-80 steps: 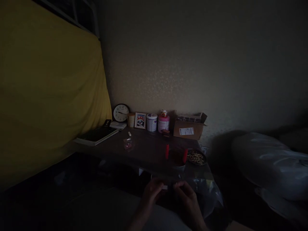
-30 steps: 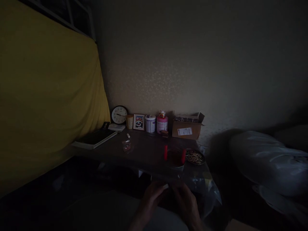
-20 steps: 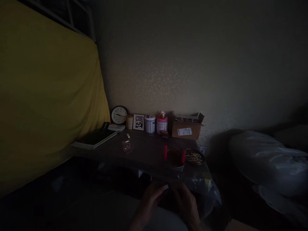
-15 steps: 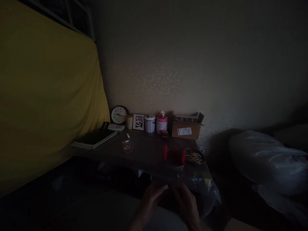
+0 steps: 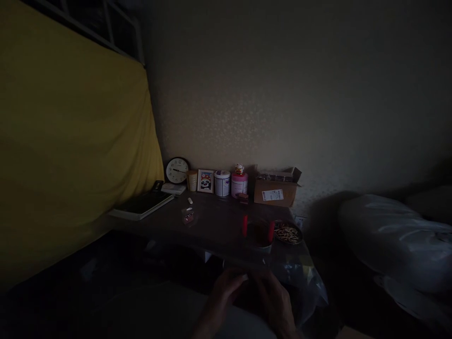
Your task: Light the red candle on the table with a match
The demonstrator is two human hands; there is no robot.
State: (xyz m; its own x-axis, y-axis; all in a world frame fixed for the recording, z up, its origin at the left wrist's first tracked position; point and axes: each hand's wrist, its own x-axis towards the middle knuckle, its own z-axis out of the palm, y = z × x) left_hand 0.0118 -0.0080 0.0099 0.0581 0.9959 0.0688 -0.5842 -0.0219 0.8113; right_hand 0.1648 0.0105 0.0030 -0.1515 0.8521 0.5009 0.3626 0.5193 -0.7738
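In the dim light my left hand (image 5: 226, 289) is held low, just in front of the table's near edge, its fingers closed. A small whitish piece (image 5: 245, 278) shows at its thumb tip; its kind I cannot make out. Close beside it, my right hand (image 5: 278, 296) has curled fingers turned inward, and whatever they grip is lost in shadow. Beyond the hands on the table stands a dark round container (image 5: 260, 239) between two red upright cylinders, the left one (image 5: 245, 225) and the right one (image 5: 271, 230). A round dish of matchstick-like sticks (image 5: 287, 233) lies to its right.
Along the wall stand a clock (image 5: 177, 170), a framed panda picture (image 5: 205, 181), a white tub (image 5: 222, 183), a pink-lidded tub (image 5: 239, 184) and a cardboard box (image 5: 273, 192). A clear packet (image 5: 188, 216) lies mid-table. Plastic sheeting (image 5: 310, 282) hangs off the right corner.
The view has shifted slightly, so the table things sit a little farther right and lower. Both hands keep nearly the same pose, close together.
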